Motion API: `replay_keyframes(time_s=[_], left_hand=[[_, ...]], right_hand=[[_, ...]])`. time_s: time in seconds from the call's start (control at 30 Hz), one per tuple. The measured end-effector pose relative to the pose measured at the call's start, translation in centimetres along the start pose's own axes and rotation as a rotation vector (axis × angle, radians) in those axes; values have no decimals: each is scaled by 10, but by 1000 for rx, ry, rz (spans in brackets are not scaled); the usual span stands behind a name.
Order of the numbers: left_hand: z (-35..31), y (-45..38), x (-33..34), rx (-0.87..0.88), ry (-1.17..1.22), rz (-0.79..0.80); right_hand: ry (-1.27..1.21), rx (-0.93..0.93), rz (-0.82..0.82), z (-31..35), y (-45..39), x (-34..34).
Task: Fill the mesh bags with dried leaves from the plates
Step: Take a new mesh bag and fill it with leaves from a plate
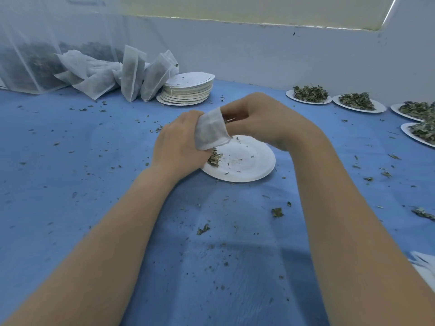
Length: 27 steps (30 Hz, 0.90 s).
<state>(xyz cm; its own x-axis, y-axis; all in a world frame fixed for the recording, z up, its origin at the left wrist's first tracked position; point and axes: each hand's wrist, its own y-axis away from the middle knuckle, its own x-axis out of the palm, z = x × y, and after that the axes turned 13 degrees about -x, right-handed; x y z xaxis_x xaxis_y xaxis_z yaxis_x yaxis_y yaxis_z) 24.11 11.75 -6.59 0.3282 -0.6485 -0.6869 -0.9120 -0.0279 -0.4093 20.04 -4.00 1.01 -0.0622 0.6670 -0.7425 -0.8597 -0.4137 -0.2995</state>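
Taking the white plate (244, 161) in the middle of the blue table (70, 184) as the landmark: far to its left and back, against the wall, stands a large sheer net sack (28, 60) with dark leaves inside, and just right of that lies a heap of filled mesh bags (106, 74), some leaning upright. Behind the plate and a little left sits a stack of empty plates (188, 90), touching the nearest filled bag. At the plate's left rim, the left hand (179, 147) grips a small mesh bag (210, 129), fingers curled round it, with the bag's lower corner hanging just above the plate. Below that hand a small clump of dried leaves (214, 158) rests on the plate's left side; the rest of the plate holds only crumbs. Above the plate's far edge, the right hand (263, 118) pinches the bag's upper edge with curled fingers. Well to the right of the plate, along the wall, four plates heaped with leaves (309, 95) sit in a row. Leaf scraps are scattered over the table all around the plate.
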Motion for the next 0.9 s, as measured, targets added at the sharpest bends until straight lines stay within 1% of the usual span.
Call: replay_keyframes(time_s=[0.07,0.17,0.23,0.3,0.37,0.43,0.47,0.5,0.53,0.57,0.6,0.63,0.67,0.7,0.77,0.8,0.83,0.9], left_hand=[[-1,1,-2,-14,29,4],[-2,2,-4,-24,63,-5],[-4,3,-5,-4,92,-25],[-6,5,-6,35,120,-55],[-6,6,-7,96,106,-88],[-3,4,-10,132,63,-111],[0,2,-12,131,31,-123],[3,0,-15,122,-7,-140],[7,-4,-16,105,-43,-158],[11,-6,-18,79,-66,-173],[13,-8,-19,48,-75,-183],[16,-9,-20,20,-75,-186],[17,-10,-21,0,-74,-185],[18,-10,-21,-11,-74,-182],[19,-11,-20,-16,-73,-177],[18,-11,-20,-18,-73,-176],[18,-12,-20,-22,-74,-174],[18,-12,-19,-33,-70,-169]], right_hand=[[-15,-9,-39,2,0,1],[41,3,-159,2,-6,8],[165,12,-215,1,-13,17],[273,-8,-224,3,-17,26],[202,-44,-158,5,-18,32],[54,-56,-86,5,-15,31],[-41,-60,-91,4,-13,29],[-157,-57,-140,2,-11,28],[-264,-41,-227,-1,-11,28],[-308,-10,-320,-6,-11,29],[-251,28,-378,-10,-13,32],[-120,63,-368,-14,-15,36],[22,86,-286,-17,-17,41],[132,92,-159,-21,-18,46],[227,79,83,-27,-20,54],[251,70,155,-28,-20,55],[275,71,196,-27,-19,55],[332,88,214,-28,-15,50]])
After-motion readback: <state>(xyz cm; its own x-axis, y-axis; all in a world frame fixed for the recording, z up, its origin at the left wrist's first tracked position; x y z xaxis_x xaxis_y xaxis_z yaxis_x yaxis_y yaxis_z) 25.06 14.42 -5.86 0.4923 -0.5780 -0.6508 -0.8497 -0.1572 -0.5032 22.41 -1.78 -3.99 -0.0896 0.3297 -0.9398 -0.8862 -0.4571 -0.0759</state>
